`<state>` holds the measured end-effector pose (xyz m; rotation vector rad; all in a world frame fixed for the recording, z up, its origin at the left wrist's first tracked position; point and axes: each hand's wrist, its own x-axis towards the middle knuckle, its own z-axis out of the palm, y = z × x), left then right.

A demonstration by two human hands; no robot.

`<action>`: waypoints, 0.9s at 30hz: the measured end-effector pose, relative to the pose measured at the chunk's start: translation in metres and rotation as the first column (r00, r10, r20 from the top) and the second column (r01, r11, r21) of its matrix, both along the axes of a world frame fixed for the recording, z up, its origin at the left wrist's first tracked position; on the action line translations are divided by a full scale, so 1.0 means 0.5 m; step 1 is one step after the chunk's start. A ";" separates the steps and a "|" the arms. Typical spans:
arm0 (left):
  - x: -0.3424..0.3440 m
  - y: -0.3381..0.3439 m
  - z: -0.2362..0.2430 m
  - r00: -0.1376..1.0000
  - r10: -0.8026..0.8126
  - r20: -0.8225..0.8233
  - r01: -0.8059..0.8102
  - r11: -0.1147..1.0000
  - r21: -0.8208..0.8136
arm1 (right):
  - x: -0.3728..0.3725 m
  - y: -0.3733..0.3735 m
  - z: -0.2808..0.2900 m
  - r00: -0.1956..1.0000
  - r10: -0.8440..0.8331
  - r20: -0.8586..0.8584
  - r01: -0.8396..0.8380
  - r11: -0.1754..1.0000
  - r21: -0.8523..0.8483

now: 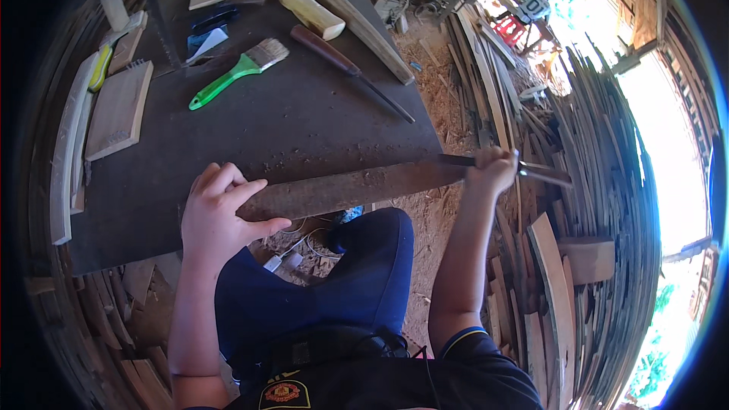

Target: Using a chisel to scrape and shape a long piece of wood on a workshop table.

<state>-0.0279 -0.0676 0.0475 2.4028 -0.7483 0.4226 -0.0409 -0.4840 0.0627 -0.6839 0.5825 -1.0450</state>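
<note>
A long, flat brown wooden piece point(334, 191) lies along the table's near edge, narrowing toward its right end. My left hand point(224, 205) is around its left end, thumb on the near side and forefinger on the far side. Beyond the right end, my right hand point(493, 170) is closed in a fist on a slim dark tool point(454, 159). A narrow flat part point(545, 175) sticks out on the other side of that fist; its exact kind is unclear. The fingers hide the tool's middle.
On the dark table point(250, 133) lie a green-handled paintbrush point(241, 72), a wooden-handled tool with a thin shaft point(353, 74), a pale shaped wood block point(313, 15) and boards point(121, 110). Stacked wood strips point(600, 175) fill the right side. A person point(534, 7) is far off.
</note>
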 end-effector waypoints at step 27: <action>0.002 0.001 -0.003 1.000 -0.001 0.000 0.001 1.000 -0.026 | -0.063 -0.075 -0.025 0.999 0.028 0.035 -0.027 0.999 -0.045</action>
